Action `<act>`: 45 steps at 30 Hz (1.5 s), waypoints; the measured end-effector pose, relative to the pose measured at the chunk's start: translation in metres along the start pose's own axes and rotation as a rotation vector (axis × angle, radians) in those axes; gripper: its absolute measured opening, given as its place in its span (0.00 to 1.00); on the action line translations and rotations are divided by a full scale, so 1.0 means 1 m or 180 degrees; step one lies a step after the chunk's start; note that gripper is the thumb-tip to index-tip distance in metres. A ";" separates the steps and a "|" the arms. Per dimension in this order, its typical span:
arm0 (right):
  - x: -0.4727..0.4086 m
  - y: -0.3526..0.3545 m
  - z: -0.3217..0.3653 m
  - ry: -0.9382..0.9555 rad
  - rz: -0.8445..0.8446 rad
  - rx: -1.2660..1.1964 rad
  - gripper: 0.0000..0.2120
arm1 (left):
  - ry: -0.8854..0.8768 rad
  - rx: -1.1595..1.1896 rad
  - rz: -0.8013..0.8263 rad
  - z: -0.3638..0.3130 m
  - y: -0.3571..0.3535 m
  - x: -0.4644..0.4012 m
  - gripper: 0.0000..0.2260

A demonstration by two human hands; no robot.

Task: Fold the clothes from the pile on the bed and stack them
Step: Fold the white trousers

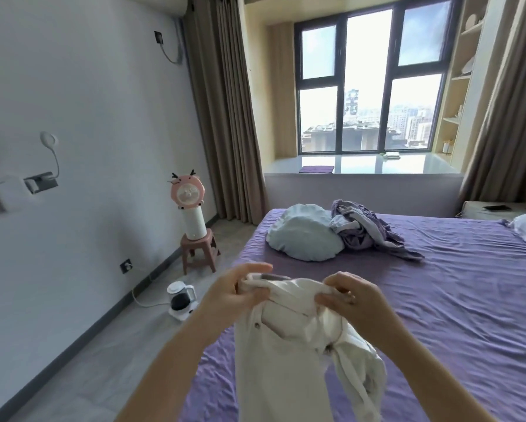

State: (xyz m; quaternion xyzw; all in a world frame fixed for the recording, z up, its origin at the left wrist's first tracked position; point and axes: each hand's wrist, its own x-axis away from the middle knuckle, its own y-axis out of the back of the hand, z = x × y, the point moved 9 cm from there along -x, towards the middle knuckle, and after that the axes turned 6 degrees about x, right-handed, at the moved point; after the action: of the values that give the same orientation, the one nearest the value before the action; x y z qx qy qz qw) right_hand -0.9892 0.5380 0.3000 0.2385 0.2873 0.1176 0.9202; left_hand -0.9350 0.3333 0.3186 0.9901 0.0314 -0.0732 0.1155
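Above bed (438, 300): left hand (234, 289), right hand (347, 295) pinch white trousers (286, 345) waistband; next likely straighten, lay flat, fold.

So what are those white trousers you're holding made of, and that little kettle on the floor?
The white trousers look like thick matte cotton, maybe denim: stiff folds and a metal button. The small kettle seems dark glass below with a glossy white plastic lid and handle, though it's small here.

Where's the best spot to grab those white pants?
Probably the waistband of the white pants, from above, one grip near each end. The left hand and right hand pinch it there now, so the legs hang straight down.
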 end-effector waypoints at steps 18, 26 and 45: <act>0.183 -0.137 -0.058 -0.1637 0.0490 -0.0467 0.03 | 0.2327 0.2611 -0.0530 0.227 -0.065 0.095 0.16; 0.224 -0.155 -0.059 -0.2978 -0.0265 -0.1464 0.04 | 0.1729 0.2259 0.0263 0.215 -0.084 0.129 0.18; 0.202 -0.027 -0.093 -0.1850 -0.0575 -0.0280 0.14 | 0.0707 0.0416 0.1091 0.142 -0.103 0.073 0.03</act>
State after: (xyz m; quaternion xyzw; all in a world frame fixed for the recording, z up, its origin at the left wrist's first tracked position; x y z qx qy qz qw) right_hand -0.8787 0.6208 0.1242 0.1955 0.0267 -0.0254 0.9800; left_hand -0.8905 0.4038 0.1480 0.9883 -0.1298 0.0551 0.0577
